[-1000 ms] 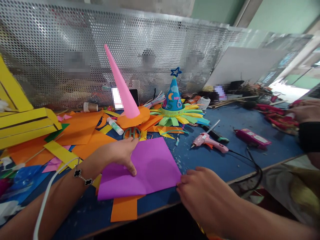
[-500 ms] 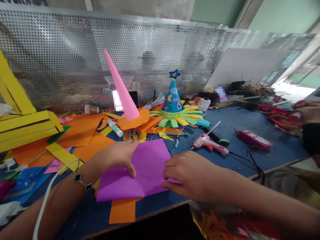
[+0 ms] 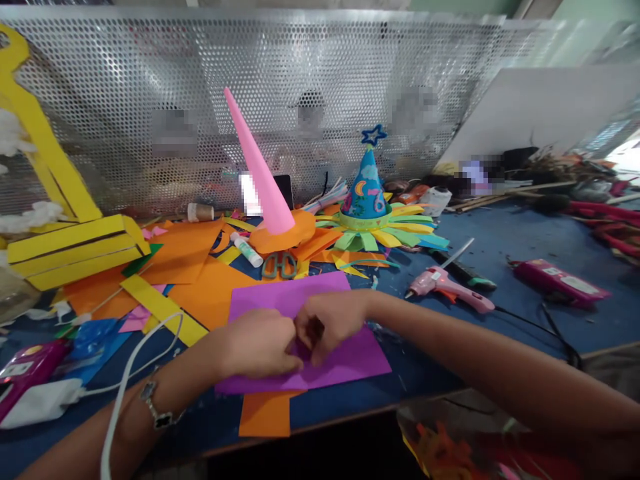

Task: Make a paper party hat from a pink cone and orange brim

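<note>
A sheet of purple paper [image 3: 357,363] lies on the blue table in front of me, with a crease line near its lower middle. My left hand [image 3: 260,340] rests on its left half, fingers curled closed against the sheet. Touching or nearly touching those fingertips, my right hand [image 3: 330,323] is bent into a pinch at the middle of the paper; the exact grip is partly hidden. An orange paper strip [image 3: 265,415] sticks out below the sheet. Just beyond its far edge are scissors [image 3: 280,265] and a glue stick [image 3: 247,250].
A pink cone on an orange brim [image 3: 260,180] and a blue party hat [image 3: 367,190] stand behind. To the right lie a pink glue gun [image 3: 447,288] and a magenta device [image 3: 560,280]. Orange scraps, a yellow paper structure [image 3: 80,250] and a white cable [image 3: 125,387] are left.
My right hand has moved left from the paper's right edge to its middle, beside my left hand. My left fingers, spread before, are now curled. The view has shifted slightly.
</note>
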Motion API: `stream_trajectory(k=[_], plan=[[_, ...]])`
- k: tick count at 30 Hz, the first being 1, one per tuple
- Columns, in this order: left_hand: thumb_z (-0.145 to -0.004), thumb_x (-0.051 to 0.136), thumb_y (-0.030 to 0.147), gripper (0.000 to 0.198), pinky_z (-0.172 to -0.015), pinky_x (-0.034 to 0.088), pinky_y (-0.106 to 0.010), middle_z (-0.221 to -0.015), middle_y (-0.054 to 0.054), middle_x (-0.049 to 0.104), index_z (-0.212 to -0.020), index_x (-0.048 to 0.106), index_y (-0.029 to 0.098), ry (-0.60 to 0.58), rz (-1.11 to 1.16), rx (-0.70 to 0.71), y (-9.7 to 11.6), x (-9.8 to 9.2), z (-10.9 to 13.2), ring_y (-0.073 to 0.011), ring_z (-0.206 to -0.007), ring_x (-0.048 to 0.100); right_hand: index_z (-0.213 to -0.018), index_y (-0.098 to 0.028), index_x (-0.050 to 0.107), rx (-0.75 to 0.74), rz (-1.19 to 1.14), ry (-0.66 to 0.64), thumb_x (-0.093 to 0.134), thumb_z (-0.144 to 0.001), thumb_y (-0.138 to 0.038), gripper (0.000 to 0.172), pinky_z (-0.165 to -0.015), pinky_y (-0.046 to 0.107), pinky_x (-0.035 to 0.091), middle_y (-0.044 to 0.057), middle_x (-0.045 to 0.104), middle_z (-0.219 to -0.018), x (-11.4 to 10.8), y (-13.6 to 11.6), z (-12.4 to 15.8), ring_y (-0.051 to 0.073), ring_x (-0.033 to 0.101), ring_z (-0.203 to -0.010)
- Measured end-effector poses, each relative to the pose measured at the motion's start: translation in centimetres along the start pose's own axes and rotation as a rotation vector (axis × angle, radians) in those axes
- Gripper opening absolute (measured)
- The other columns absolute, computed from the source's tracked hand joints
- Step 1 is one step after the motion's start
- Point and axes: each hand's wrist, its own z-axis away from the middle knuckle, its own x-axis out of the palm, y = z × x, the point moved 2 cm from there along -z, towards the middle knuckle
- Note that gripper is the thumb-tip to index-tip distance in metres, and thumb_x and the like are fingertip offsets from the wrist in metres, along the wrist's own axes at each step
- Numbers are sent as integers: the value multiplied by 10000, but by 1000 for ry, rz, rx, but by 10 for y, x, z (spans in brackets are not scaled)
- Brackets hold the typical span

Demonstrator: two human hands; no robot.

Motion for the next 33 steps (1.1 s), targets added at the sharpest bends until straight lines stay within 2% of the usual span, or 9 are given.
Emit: stream_trajectory(k=[2,4,6,9,14,19,22,26,33], plan=[[-887,607,589,431,-537,376,-342,-798,-101,780,-866,797,202,3,33,-14,5,1,-1,-277,-689,714,-829,-187,604,3,-142,-32,902,-683,-431,411,-544,230,402,-90,606,-632,-5,5,-1,95,540,-535],[-859,616,688,537,-558,411,-350,-837,-117,787,-921,808,190,34,16,-55,9,1,-4,-293,-710,721,-858,-181,602,0,-173,-25,888,-712,-403,391,-523,216,409,-93,599,-634,-8,8,-2,89,548,-521],[-813,641,755,623,-594,460,-371,-890,-144,797,-966,812,175,48,-19,-89,12,2,-7,-328,-757,737,-882,-170,615,-6,-171,0,863,-755,-385,351,-507,206,417,-81,607,-658,-8,10,-2,88,566,-519],[-766,665,806,689,-657,518,-401,-966,-165,805,-999,812,175,59,-38,-87,13,4,-8,-364,-838,752,-933,-180,589,-13,-207,25,864,-770,-412,395,-501,209,452,-68,623,-699,-6,10,0,103,596,-534],[-773,639,833,678,-638,519,-407,-863,-143,798,-933,807,196,127,-43,-77,11,10,-3,-368,-788,755,-1008,-201,548,-39,-276,28,845,-797,-481,459,-487,209,462,-49,646,-741,-3,11,4,122,612,-572],[-745,653,859,684,-634,511,-419,-761,-139,774,-831,796,196,85,-60,-137,8,15,2,-381,-744,749,-996,-201,543,-45,-284,1,827,-800,-528,475,-489,208,461,-47,626,-753,-4,10,6,121,608,-588],[-756,644,858,674,-626,493,-400,-789,-133,784,-840,790,205,81,-50,-161,2,17,7,-377,-759,752,-974,-195,557,-33,-262,-26,850,-770,-540,496,-508,221,480,-49,615,-753,-4,9,6,126,614,-601],[-753,653,860,669,-618,466,-368,-821,-114,788,-881,774,214,96,-31,-184,-7,19,19,-357,-777,752,-957,-197,567,-19,-200,-8,905,-726,-459,486,-523,220,457,-66,606,-748,-2,9,5,103,573,-572],[-696,752,816,604,-624,428,-330,-892,-107,792,-844,749,231,54,-10,-359,-24,23,49,-339,-846,739,-956,-187,594,8,-112,11,879,-752,-402,411,-557,256,454,-58,617,-737,-1,5,6,116,566,-558]])
